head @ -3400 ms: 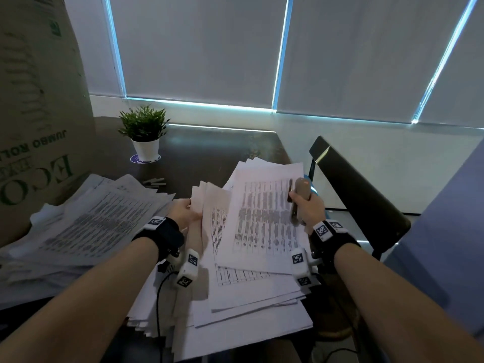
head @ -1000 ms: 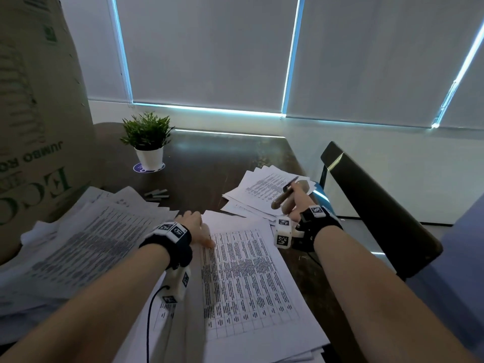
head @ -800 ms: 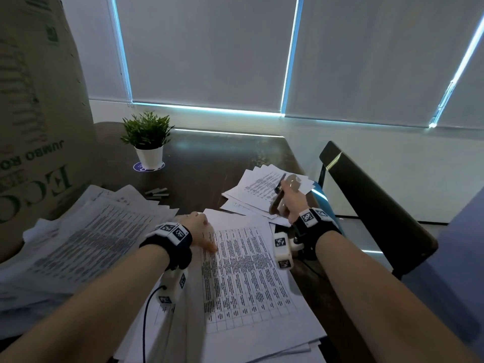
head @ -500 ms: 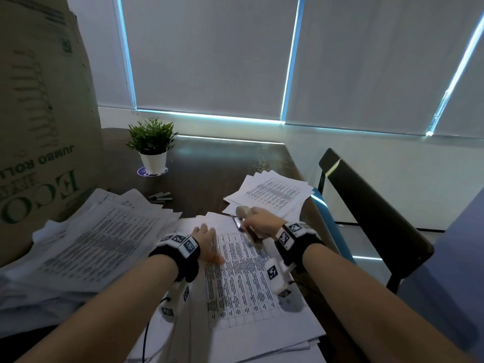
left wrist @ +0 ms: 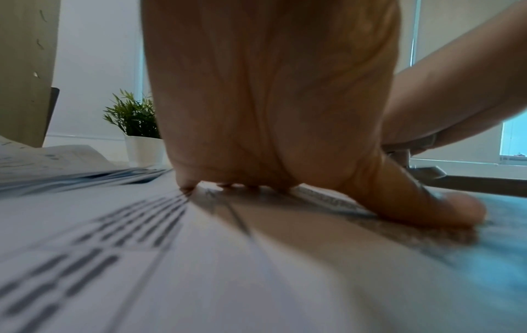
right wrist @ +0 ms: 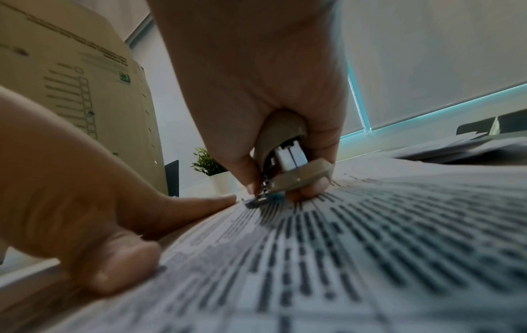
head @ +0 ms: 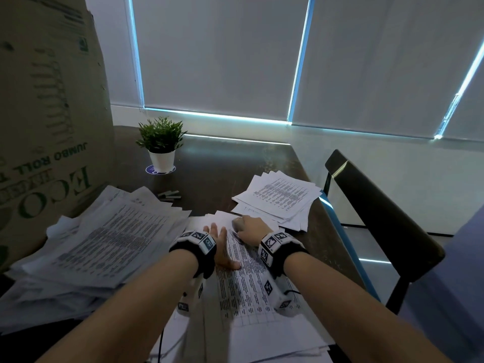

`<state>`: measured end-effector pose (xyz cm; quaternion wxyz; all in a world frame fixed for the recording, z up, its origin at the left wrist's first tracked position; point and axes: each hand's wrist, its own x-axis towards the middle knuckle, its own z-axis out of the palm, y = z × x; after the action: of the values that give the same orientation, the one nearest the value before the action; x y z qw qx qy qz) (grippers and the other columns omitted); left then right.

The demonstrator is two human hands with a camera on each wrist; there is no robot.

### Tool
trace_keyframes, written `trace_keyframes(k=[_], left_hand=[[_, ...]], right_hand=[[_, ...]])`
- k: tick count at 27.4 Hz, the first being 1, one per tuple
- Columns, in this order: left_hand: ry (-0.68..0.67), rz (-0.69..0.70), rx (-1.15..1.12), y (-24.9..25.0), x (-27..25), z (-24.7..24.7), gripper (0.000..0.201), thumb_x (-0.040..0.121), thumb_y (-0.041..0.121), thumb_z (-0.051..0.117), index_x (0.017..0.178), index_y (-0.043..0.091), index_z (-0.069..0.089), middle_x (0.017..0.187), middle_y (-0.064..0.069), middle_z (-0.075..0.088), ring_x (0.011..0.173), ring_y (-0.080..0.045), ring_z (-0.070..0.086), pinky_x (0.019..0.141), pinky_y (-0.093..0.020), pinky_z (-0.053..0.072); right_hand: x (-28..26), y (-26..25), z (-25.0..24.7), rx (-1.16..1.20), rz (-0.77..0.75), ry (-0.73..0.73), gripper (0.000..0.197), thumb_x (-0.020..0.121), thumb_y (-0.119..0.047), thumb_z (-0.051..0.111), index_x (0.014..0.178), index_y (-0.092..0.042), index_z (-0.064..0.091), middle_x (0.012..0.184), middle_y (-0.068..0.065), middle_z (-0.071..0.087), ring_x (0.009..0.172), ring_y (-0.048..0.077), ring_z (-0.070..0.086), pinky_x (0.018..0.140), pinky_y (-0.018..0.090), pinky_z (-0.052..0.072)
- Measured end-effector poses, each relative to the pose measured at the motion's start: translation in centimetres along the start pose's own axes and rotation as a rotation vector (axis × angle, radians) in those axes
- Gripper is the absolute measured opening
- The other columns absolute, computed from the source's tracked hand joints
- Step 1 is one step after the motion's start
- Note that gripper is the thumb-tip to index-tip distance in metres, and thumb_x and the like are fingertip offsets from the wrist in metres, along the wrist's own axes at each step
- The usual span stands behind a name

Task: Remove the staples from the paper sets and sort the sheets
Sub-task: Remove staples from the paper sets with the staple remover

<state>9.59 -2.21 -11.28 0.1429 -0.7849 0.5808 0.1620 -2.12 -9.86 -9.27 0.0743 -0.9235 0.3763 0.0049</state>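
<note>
Two hands now meet mid-frame: our right hand (head: pixel 251 230) has brought the staple remover (right wrist: pixel 285 162) onto the paper set (head: pixel 251 284), gripping it; left hand (head: pixel 221 244) presses flat. Extraction begins.

The far wall is taken up by grey roller blinds (head: pixel 222 61), drawn fully down, with thin lines of cold blue daylight showing at their edges and along the sill. The room is otherwise kept dim. A pale wall (head: pixel 392 163) is seen below the blinds at right. The dark wooden bench (head: pixel 222 163) is set against it, and a dark chair (head: pixel 379 205) stands at its right side. A large cardboard box (head: pixel 47 100) is stood at left, and a small potted plant (head: pixel 161 145) beside it.
</note>
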Motion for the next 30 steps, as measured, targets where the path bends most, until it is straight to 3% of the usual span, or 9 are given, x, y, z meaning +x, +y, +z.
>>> trace_keyframes(k=[3, 5, 7, 9, 14, 17, 22, 26, 30], left_hand=[[-0.009, -0.01, 0.031, 0.0, 0.3, 0.1, 0.129, 0.065, 0.086, 0.052, 0.15, 0.018, -0.018, 0.156, -0.015, -0.022, 0.146, -0.036, -0.009, 0.118, -0.053, 0.006], [-0.016, -0.016, 0.05, 0.1, 0.4, 0.0, 0.128, 0.065, 0.087, 0.05, 0.149, 0.018, -0.018, 0.156, -0.014, -0.023, 0.146, -0.036, -0.009, 0.118, -0.053, 0.006], [-0.022, -0.013, 0.056, 0.1, 0.4, 0.1, 0.127, 0.066, 0.087, 0.048, 0.149, 0.018, -0.019, 0.156, -0.014, -0.023, 0.146, -0.035, -0.009, 0.118, -0.052, 0.006], [-0.016, -0.007, 0.066, -0.1, 0.4, 0.0, 0.126, 0.066, 0.087, 0.046, 0.149, 0.018, -0.019, 0.156, -0.014, -0.022, 0.146, -0.035, -0.008, 0.118, -0.052, 0.006], [0.019, 0.014, 0.07, -0.2, 0.5, 0.1, 0.13, 0.063, 0.089, 0.047, 0.149, 0.019, -0.019, 0.157, -0.014, -0.019, 0.147, -0.035, -0.005, 0.117, -0.05, 0.008], [0.013, 0.002, 0.079, -0.2, 0.7, 0.3, 0.132, 0.061, 0.09, 0.049, 0.15, 0.018, -0.018, 0.157, -0.015, -0.02, 0.146, -0.036, -0.003, 0.117, -0.05, 0.01], [0.093, 0.02, 0.094, -0.2, 0.1, -0.4, 0.141, 0.05, 0.094, 0.05, 0.151, 0.02, -0.013, 0.159, -0.015, -0.01, 0.146, -0.034, 0.011, 0.116, -0.046, 0.022], [0.067, -0.044, 0.127, -0.2, 1.6, 0.3, 0.139, 0.054, 0.085, 0.063, 0.148, 0.025, -0.02, 0.158, -0.016, -0.015, 0.144, -0.04, 0.012, 0.108, -0.057, 0.031], [0.043, -0.049, 0.102, 0.0, 1.6, 0.4, 0.144, 0.045, 0.093, 0.054, 0.147, 0.027, -0.022, 0.157, -0.012, -0.02, 0.145, -0.039, 0.01, 0.112, -0.054, 0.026]], right_hand=[[0.7, -0.1, 0.7, 0.006, 0.024, 0.007, 0.004, 0.095, -0.014, 0.049, 0.091, -0.014, 0.049, 0.129, 0.016, 0.051, 0.107, 0.035, 0.058, 0.077, 0.034, 0.04], [1.2, -0.2, 1.1, 0.065, 0.063, 0.028, 0.011, 0.096, -0.015, 0.048, 0.105, -0.011, 0.053, 0.144, 0.013, 0.045, 0.109, 0.035, 0.059, 0.082, 0.036, 0.043], [1.5, -0.4, 1.5, 0.131, 0.11, 0.054, 0.038, 0.097, -0.017, 0.047, 0.135, -0.014, 0.043, 0.133, 0.016, 0.058, 0.108, 0.034, 0.061, 0.083, 0.035, 0.044], [1.5, -0.6, 1.4, 0.143, 0.103, 0.075, 0.045, 0.1, -0.02, 0.047, 0.144, -0.021, 0.038, 0.123, 0.013, 0.064, 0.108, 0.032, 0.062, 0.08, 0.032, 0.043], [0.7, -1.3, 1.0, -0.005, 0.055, 0.109, 0.031, 0.1, -0.014, 0.044, 0.124, -0.025, 0.059, 0.125, 0.013, 0.052, 0.105, 0.033, 0.06, 0.085, 0.037, 0.049], [0.8, -1.0, 0.5, 0.024, 0.049, 0.074, 0.026, 0.097, -0.012, 0.048, 0.114, -0.02, 0.067, 0.116, 0.012, 0.064, 0.1, 0.031, 0.063, 0.077, 0.032, 0.048], [2.2, 1.2, -1.1, 0.267, 0.041, -0.071, 0.031, 0.093, -0.007, 0.054, 0.115, -0.018, 0.072, 0.119, 0.005, 0.07, 0.111, 0.022, 0.062, 0.096, 0.029, 0.047], [2.6, 2.6, -1.5, 0.454, 0.032, -0.104, 0.031, 0.096, -0.004, 0.054, 0.121, -0.013, 0.07, 0.119, 0.005, 0.068, 0.081, 0.0, 0.06, 0.091, 0.027, 0.045], [2.0, 2.8, -1.6, 0.659, 0.096, -0.103, 0.03, 0.097, -0.004, 0.053, 0.123, -0.011, 0.069, 0.085, -0.006, 0.063, 0.069, 0.009, 0.055, 0.075, 0.025, 0.052]])
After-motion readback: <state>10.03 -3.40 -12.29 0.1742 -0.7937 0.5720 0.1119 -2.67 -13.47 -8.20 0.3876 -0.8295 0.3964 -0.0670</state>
